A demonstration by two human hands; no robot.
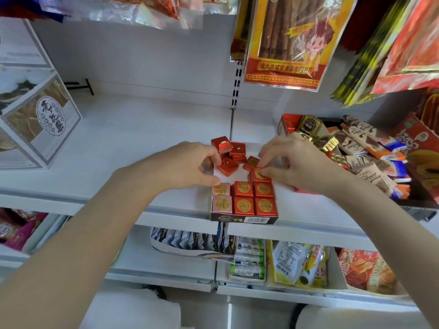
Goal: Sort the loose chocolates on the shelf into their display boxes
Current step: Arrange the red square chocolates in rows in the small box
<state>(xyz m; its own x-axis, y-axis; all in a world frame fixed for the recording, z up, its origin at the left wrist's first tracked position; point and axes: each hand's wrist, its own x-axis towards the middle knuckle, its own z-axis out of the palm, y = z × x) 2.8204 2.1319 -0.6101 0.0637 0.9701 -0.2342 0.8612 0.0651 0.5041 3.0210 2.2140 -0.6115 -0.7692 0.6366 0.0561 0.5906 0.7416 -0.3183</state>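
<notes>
A small display box (244,219) sits at the front edge of the white shelf (133,138). In it lie two pink chocolates (222,198) on the left and several red chocolates with gold seals (253,198). My right hand (294,162) pinches a red chocolate (259,175) at the back right of the filled rows. My left hand (190,167) curls its fingers at the box's back left edge, next to loose red chocolates (230,153) piled at the back of the box. What the left fingers hold is hidden.
A red box with gold-wrapped chocolates (308,129) and a tray of brown and white chocolate bars (370,157) stand to the right. A white carton (35,119) stands at the left. Snack bags (282,41) hang above. Lower shelves hold more packets (301,262).
</notes>
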